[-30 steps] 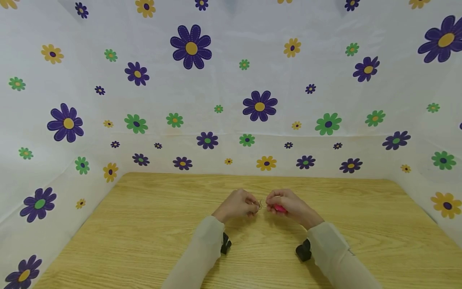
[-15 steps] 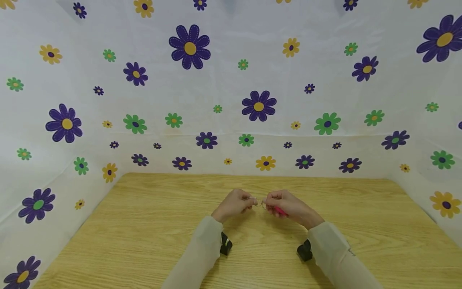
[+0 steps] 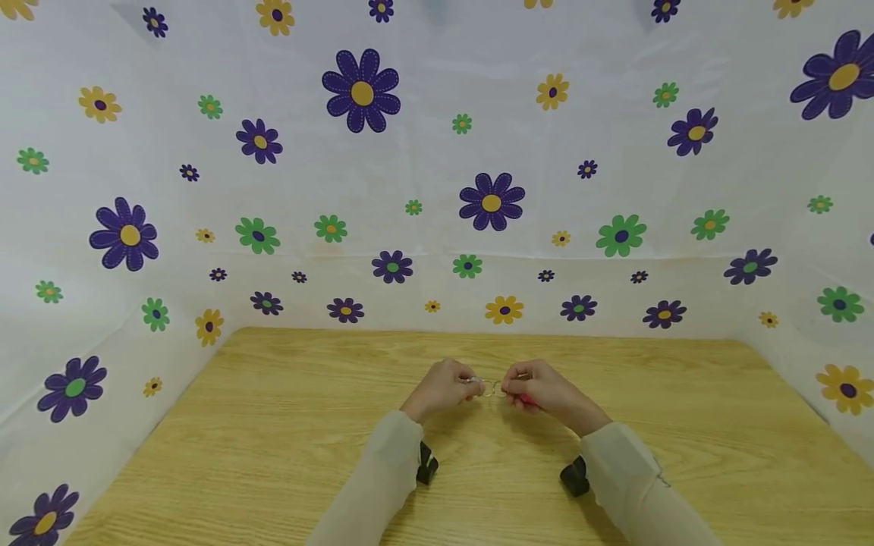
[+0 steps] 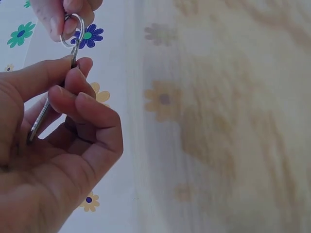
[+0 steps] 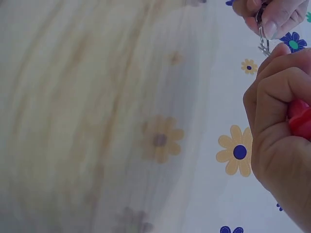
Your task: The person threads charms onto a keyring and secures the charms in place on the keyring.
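In the head view my left hand [image 3: 442, 390] and right hand [image 3: 542, 390] meet fingertip to fingertip above the wooden table. My left thumb and fingers pinch a thin metal ring [image 4: 75, 52], seen nearly edge-on in the left wrist view. A slim silver piece [image 4: 39, 121] runs back into the left palm, partly hidden by fingers. The right fingertips hold a round silver split ring [image 4: 82, 31]; the two rings touch or overlap, and whether they are linked I cannot tell. A pinkish-red fob [image 5: 300, 119] lies inside the right palm, mostly covered.
The wooden table [image 3: 287, 447] spreads under both arms. A white sheet with printed flowers [image 3: 423, 159] hangs behind it and along both sides. Black wrist cameras [image 3: 575, 476] sit under the cuffs.
Both hands stay in nearly the same place while the fingers shift slightly. The two rings now show side by side between the fingertips, and less of the pinkish-red fob is visible.
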Demonstrator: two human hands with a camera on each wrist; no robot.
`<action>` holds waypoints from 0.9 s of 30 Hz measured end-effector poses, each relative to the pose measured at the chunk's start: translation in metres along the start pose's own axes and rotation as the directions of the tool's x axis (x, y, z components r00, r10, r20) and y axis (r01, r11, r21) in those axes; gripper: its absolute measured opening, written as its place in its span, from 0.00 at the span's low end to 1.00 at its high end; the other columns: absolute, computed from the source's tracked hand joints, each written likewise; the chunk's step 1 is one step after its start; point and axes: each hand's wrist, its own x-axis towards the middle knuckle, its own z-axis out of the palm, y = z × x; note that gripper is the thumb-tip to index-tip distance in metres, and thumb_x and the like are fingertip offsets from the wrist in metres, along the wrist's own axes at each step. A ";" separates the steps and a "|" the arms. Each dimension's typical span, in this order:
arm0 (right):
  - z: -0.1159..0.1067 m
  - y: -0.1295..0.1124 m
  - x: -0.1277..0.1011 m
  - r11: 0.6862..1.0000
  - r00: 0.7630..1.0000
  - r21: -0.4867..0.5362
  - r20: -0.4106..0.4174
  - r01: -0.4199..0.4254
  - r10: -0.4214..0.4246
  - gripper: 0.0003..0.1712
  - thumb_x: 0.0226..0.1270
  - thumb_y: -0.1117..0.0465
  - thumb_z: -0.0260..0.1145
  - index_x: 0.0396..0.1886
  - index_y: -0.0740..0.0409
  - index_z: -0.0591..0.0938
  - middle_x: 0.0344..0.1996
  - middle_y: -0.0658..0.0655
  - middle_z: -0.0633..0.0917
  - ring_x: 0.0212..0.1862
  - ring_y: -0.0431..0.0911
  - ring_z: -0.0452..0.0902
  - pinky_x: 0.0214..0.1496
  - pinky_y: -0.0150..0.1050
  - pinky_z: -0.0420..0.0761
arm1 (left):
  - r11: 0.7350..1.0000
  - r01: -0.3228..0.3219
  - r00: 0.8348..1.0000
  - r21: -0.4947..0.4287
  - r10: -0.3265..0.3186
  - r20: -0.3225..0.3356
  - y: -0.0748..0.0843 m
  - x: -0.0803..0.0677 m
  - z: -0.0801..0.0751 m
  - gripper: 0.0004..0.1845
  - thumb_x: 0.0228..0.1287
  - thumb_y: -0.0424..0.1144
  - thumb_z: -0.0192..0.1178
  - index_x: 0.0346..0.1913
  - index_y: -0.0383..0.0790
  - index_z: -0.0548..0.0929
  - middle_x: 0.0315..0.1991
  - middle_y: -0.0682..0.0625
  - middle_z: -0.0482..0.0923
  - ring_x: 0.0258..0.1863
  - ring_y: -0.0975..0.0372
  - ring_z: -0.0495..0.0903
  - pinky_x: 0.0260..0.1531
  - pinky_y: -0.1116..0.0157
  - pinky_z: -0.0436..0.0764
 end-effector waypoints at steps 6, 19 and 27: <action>0.001 0.000 0.001 0.998 1.000 0.056 -0.013 -0.001 0.002 0.10 0.78 0.71 0.54 0.40 0.77 0.78 0.24 0.54 0.82 0.21 0.37 0.70 0.20 0.27 0.67 | 0.996 0.035 0.999 -0.084 -0.033 0.027 -0.002 0.000 -0.001 0.14 0.72 0.34 0.62 0.28 0.29 0.82 0.17 0.53 0.70 0.16 0.66 0.63 0.20 0.70 0.64; 0.001 -0.002 0.001 0.999 0.999 -0.019 -0.020 0.033 -0.034 0.11 0.78 0.68 0.56 0.39 0.75 0.75 0.24 0.54 0.80 0.21 0.39 0.68 0.22 0.29 0.67 | 0.978 0.065 0.997 -0.198 -0.053 0.063 -0.007 0.000 0.003 0.13 0.71 0.33 0.61 0.31 0.26 0.86 0.17 0.52 0.72 0.16 0.66 0.65 0.23 0.70 0.68; 0.006 -0.015 0.002 0.985 0.998 -0.157 -0.001 0.069 -0.070 0.12 0.77 0.67 0.57 0.32 0.70 0.75 0.19 0.54 0.75 0.16 0.39 0.61 0.19 0.32 0.60 | 0.971 0.058 0.998 -0.232 -0.056 0.017 -0.006 0.000 0.002 0.14 0.71 0.35 0.61 0.31 0.25 0.85 0.19 0.52 0.74 0.19 0.65 0.69 0.25 0.69 0.71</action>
